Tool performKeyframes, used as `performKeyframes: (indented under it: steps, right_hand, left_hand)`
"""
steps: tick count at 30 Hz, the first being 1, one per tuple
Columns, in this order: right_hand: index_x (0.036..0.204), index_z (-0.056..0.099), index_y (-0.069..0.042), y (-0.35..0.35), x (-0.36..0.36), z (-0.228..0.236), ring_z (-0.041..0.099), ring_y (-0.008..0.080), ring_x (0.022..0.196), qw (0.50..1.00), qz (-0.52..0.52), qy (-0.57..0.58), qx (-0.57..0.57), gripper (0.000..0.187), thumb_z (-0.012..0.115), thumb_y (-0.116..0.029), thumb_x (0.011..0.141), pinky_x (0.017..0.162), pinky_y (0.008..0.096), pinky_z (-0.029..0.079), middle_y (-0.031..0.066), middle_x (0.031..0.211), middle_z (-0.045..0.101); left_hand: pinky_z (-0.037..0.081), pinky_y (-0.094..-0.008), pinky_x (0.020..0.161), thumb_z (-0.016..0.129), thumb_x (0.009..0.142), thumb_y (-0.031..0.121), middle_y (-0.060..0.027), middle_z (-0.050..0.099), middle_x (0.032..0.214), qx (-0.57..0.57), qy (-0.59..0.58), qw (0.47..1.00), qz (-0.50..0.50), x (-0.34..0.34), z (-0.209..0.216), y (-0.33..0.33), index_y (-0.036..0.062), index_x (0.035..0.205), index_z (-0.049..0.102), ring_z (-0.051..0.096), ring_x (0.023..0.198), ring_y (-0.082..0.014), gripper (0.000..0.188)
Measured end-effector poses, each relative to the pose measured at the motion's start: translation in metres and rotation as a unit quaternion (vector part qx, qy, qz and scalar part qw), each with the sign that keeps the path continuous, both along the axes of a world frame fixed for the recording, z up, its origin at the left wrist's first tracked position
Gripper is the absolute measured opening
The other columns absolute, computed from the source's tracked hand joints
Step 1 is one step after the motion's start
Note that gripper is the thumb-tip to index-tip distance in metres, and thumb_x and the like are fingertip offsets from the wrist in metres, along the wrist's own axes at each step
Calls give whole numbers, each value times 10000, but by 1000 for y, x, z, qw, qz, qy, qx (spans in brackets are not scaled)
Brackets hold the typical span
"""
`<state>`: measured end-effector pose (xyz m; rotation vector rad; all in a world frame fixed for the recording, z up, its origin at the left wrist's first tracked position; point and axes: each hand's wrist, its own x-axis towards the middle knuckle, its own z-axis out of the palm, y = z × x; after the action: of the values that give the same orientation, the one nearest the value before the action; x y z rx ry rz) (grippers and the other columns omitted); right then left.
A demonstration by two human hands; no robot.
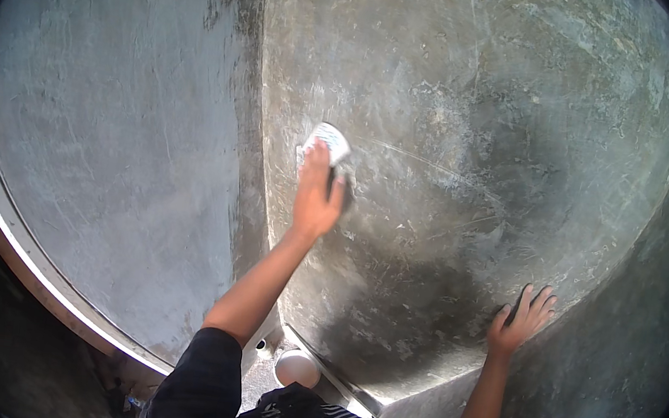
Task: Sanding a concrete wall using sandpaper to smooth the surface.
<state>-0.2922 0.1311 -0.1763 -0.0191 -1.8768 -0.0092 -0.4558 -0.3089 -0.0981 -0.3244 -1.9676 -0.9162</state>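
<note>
My left hand (319, 199) is raised against the grey plastered wall (438, 180), a little right of the inner corner. Under its fingers is a small white sheet with print on its back, which looks like sandpaper (329, 139); it is pressed to the wall and its edges bend outward. The hand is slightly smeared by motion. Lower down on the right, my right hand (523, 320) lies flat near the wall's right-hand corner. Its fingers are spread, and it holds nothing.
A lighter grey wall face (120, 116) stands to the left, bordered by a pale frame edge (37, 252). Below, close to my body, are a round whitish bucket (297, 369) and a short pipe end (261, 344). Another grey wall (579, 389) closes the right side.
</note>
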Motion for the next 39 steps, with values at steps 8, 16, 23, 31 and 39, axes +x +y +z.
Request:
performKeyframes:
  steps: [8, 16, 23, 31, 39]
  right_hand:
    - [1525, 491, -95, 2, 4, -1, 182, 497, 1545, 1000, -3, 1, 5, 622, 540, -195, 913, 1218, 661, 87, 249, 1660, 285]
    - [1542, 456, -79, -1, -4, 3, 214, 484, 1536, 998, -18, 1, 52, 596, 495, -286, 985, 1219, 635, 139, 252, 1664, 271]
    - [1549, 459, -83, 12, -6, -5, 247, 460, 1533, 994, -70, 47, 68, 600, 437, -333, 1004, 1221, 621, 157, 235, 1659, 298]
    - [1540, 464, -78, 4, -10, -3, 268, 485, 1517, 994, -68, 56, 66, 608, 433, -298, 975, 1216, 636, 164, 248, 1637, 334]
    - [1514, 492, -82, 8, -8, -7, 250, 517, 1514, 997, -56, 32, 50, 614, 469, -238, 920, 1207, 679, 145, 265, 1627, 341]
  left_hand:
    - [162, -587, 1242, 535, 981, 239, -151, 237, 1697, -131, 38, 991, -7, 3, 40, -8, 77, 1629, 257, 210, 1560, -398, 724]
    - [127, -533, 1263, 533, 1018, 263, -209, 198, 1695, 68, 21, 997, 21, -24, 32, -39, 19, 1634, 179, 192, 1569, -379, 751]
    - [130, -582, 1256, 578, 969, 282, -203, 200, 1694, -129, 22, 987, -95, 32, 44, 21, 32, 1623, 232, 163, 1561, -439, 781]
    - [107, -577, 1255, 532, 1011, 306, -159, 172, 1713, -68, 21, 997, -19, -8, 76, -39, 76, 1638, 212, 159, 1574, -395, 741]
    - [137, -577, 1248, 557, 986, 275, -195, 164, 1708, -1, 7, 999, -37, -3, 56, -18, 66, 1640, 195, 153, 1572, -411, 776]
